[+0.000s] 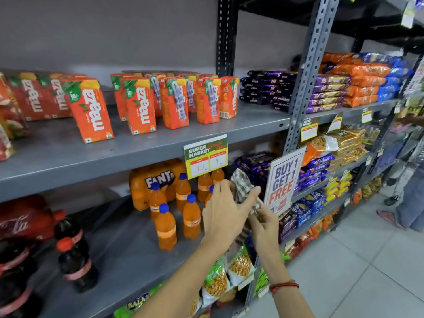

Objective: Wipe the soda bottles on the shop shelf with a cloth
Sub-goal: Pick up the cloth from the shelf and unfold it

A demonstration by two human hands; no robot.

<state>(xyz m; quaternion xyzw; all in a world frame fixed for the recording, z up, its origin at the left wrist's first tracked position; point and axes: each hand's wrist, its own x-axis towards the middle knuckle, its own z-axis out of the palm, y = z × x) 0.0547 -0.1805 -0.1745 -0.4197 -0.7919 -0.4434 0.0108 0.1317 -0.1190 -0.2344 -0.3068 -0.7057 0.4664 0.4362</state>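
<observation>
Several small orange Fanta bottles (pixel 165 228) with blue caps stand on the middle grey shelf (pixel 128 255), behind them a shrink-wrapped Fanta pack (pixel 158 177). Dark cola bottles (pixel 73 253) with red caps stand further left. A checked grey-white cloth (pixel 241 187) is held up in front of the shelf, right of the Fanta bottles. My left hand (pixel 223 214) grips the cloth's upper part with thumb stretched right. My right hand (pixel 263 222) pinches its lower end. Neither hand touches a bottle.
Orange Maaza juice cartons (pixel 140 109) line the upper shelf. A "Buy 1 Get 1 Free" sign (pixel 283 180) and a price tag (pixel 205 156) hang off the shelf edges. Biscuit and snack packs (pixel 332 88) fill the right racks. A person's feet (pixel 390 216) stand on the tiled floor.
</observation>
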